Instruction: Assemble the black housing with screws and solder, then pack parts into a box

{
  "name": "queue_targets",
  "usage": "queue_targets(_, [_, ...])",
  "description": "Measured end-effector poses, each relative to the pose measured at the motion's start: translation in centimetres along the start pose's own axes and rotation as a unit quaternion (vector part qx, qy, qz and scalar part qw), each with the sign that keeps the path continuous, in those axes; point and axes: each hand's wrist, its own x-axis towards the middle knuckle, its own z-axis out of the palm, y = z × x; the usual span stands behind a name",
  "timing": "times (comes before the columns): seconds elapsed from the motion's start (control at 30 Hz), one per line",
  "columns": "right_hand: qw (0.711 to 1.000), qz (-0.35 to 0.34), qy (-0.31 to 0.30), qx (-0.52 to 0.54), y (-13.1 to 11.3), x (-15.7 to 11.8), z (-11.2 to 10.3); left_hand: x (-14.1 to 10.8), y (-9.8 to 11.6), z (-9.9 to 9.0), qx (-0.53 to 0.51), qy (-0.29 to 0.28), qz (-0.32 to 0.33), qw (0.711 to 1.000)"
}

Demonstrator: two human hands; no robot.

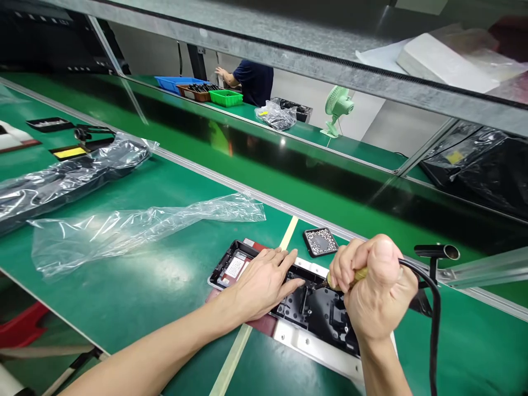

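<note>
My left hand (266, 280) lies flat across a long black plastic housing (319, 308), its fingers stretched over the upper edge. The housing is open side up, with ribs and posts inside, and rests in a white and dark red fixture (307, 342). A yellow-handled soldering iron (358, 275) with a thick black cord is in my right hand (377, 280), closed around the handle. Its thin tip points down and left into the housing, close to my left thumb; whether it touches is not clear. Above the housing sits a small black tray (320, 242) of tiny silver parts.
A tube-shaped black holder (437, 253) stands at right. Clear plastic film (144, 228) and bagged black parts (74, 176) lie left. A metal shelf (264, 49) crosses overhead. Beyond are a green fan (338, 104), coloured bins (226, 98) and a person in dark clothing (258, 82).
</note>
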Motion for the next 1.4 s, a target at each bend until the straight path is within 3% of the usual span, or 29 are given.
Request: queue_targets(1.4, [1.0,-0.015,-0.021,0.016,1.2,-0.3,-0.4,-0.2,-0.2,-0.7,-0.013,-0.029,-0.014,0.999])
